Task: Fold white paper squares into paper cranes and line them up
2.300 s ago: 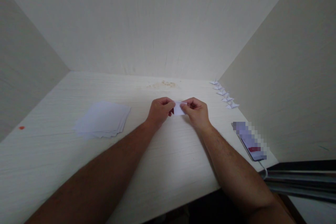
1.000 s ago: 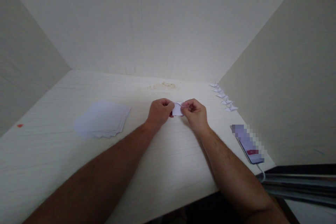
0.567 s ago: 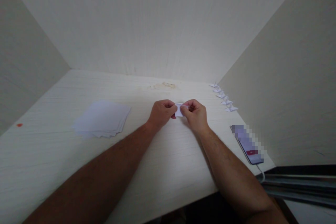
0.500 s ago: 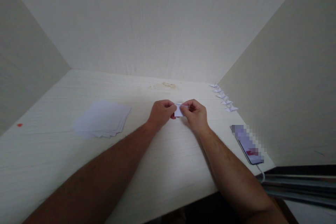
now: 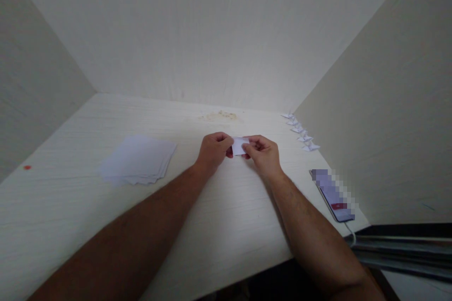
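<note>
A small folded piece of white paper [image 5: 239,146] is held up just above the table, between my two hands. My left hand [image 5: 214,149] pinches its left edge between thumb and fingers. On the other side, my right hand [image 5: 262,151] grips the paper with the thumb laid across its front face. The fingers behind the paper are partly hidden, and its exact folds are too small to make out.
A loose stack of white paper sheets [image 5: 139,157] lies on the white table [image 5: 219,225] at left. Several folded paper cranes [image 5: 299,130] line the right wall. Nearer stands a phone [image 5: 332,195] with a cable. Walls enclose the back and sides.
My left hand has shifted slightly left, to the paper's edge, so more of the paper's face shows. The right hand stays nearly in place.
</note>
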`<move>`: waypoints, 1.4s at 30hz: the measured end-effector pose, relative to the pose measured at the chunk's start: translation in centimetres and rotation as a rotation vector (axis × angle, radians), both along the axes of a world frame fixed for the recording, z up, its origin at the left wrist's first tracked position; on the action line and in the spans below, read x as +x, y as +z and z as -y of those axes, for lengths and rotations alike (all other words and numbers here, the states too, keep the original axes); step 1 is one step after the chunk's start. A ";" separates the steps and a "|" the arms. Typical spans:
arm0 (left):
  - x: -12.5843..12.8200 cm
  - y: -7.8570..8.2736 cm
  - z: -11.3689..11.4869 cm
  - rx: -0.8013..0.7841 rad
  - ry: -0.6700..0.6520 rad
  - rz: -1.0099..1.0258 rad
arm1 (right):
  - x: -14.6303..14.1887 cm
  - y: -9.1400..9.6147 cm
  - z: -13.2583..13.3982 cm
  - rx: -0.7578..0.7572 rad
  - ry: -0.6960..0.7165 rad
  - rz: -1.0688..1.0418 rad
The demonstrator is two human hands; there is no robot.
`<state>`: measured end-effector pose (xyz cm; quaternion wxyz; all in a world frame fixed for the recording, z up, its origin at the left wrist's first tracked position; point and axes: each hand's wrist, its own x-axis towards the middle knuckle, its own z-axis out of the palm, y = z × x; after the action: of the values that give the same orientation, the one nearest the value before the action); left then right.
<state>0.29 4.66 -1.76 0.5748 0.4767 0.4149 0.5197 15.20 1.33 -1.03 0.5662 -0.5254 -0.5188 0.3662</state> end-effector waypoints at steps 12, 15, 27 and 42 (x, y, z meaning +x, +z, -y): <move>-0.1 0.3 0.2 -0.005 -0.002 -0.060 | 0.1 -0.3 0.0 0.043 -0.016 -0.044; -0.1 0.2 0.2 0.000 -0.006 -0.078 | -0.1 -0.3 0.1 0.067 0.005 -0.077; -0.3 0.3 0.2 0.047 -0.002 -0.148 | 0.0 0.3 0.2 0.053 0.024 -0.038; -0.2 0.8 0.5 0.058 0.014 -0.133 | -0.3 0.3 0.2 -0.041 0.019 -0.128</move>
<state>0.05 4.11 -0.96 0.5283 0.5237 0.4401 0.5029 14.94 1.09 -0.74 0.5838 -0.5074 -0.4789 0.4151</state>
